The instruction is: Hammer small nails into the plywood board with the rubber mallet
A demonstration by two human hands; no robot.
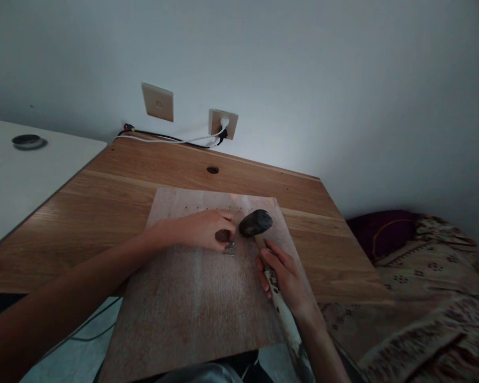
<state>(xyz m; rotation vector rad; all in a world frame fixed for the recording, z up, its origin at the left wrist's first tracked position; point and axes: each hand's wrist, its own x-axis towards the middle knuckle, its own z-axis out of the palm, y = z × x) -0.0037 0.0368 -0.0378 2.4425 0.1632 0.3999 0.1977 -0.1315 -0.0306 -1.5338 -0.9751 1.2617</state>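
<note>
Wooden worktop (pixel 331 255): I have it running along the wall (pixel 343 106), with a round hole (pixel 213 170) near its far edge.
Board (pixel 175 314): lies on the worktop, its near end sticking out past the front edge.
Row of dark marks (pixel 197 207): across the board's far part; too small on my feed to say whether nail heads or holes.
Nails (pixel 230 249): a little loose heap on the board, right under the left fingertips and partly hidden by them.
Left hand (pixel 207 229): thumb and fingers curled into a ring at the heap; I cannot tell whether a nail is pinched.
Right hand (pixel 281 271): wrapped firmly around the handle of the mallet (pixel 283 314), close below its black head.
In the way: the mallet head sits just right of my left fingers and blocks part of the board; my left forearm covers the board's left edge.
Socket (pixel 215 119): holds a white plug (pixel 224 122) and a black plug (pixel 222 133).
Cables (pixel 175 141): white and black, trailing left along the worktop's back edge.
Wall plate (pixel 158 102): left of the socket.
White tabletop (pixel 32 175): at my far left, bearing a dark round disc (pixel 27 141).
Right side: patterned cloth (pixel 415 298) beside the worktop, a purple cushion (pixel 387 229) behind it.
</note>
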